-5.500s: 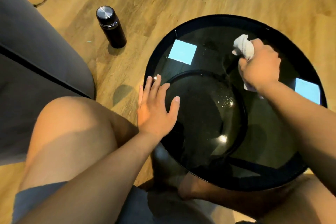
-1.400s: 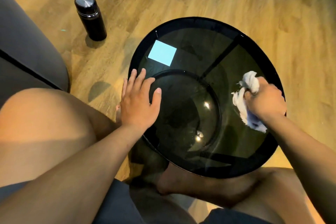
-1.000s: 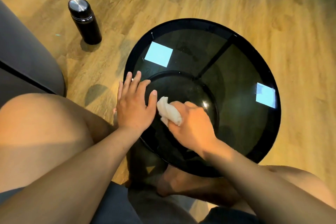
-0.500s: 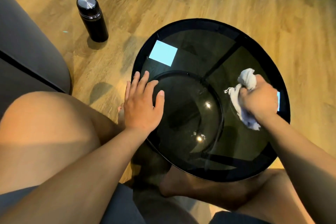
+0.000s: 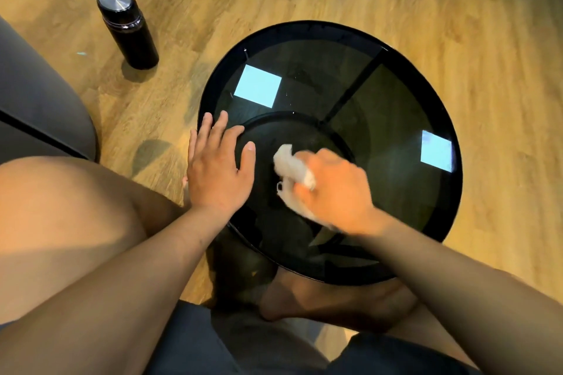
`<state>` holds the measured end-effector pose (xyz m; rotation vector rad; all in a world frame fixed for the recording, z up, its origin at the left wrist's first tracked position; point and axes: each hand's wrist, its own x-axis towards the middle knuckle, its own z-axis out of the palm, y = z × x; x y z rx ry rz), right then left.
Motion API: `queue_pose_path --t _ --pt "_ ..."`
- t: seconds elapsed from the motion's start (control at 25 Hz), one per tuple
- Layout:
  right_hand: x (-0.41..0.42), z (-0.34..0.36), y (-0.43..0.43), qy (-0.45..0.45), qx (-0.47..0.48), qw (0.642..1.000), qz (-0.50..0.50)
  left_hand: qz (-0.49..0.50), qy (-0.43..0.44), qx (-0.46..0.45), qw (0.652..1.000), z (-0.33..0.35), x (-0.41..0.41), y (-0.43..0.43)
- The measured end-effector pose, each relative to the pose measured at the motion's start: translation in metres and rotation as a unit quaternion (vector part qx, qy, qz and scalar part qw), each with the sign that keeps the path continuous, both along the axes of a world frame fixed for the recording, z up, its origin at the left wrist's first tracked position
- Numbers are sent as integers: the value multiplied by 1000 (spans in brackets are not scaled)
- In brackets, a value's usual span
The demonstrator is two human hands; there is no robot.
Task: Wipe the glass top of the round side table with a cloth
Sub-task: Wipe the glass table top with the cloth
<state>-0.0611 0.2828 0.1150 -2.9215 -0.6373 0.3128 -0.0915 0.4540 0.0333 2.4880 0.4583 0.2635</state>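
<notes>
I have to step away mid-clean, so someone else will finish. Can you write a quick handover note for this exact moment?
Left hand: open, flat on the near-left edge of the glass top, steadying the table.
Right hand: closed on the white cloth, pressed to the glass near the centre, blurred mid-stroke.
Black flask: upright on the floor, off the table.
Done: cannot tell which areas are wiped; faint specks show on the far-left glass.
Left: cover the whole top, including the far-left and the rim.

- Round side table [image 5: 420, 240] — dark smoked glass top in a black rim, set on the wooden floor.
- White cloth [image 5: 291, 166] — bunched, pressed on the glass near its centre.
</notes>
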Motion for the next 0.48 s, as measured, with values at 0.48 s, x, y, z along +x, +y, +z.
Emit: queue_pose_path --t 0.48 --pt "68 -26 -24 -68 -9 992 -102 9 0 -14 1000 3 1 -1"
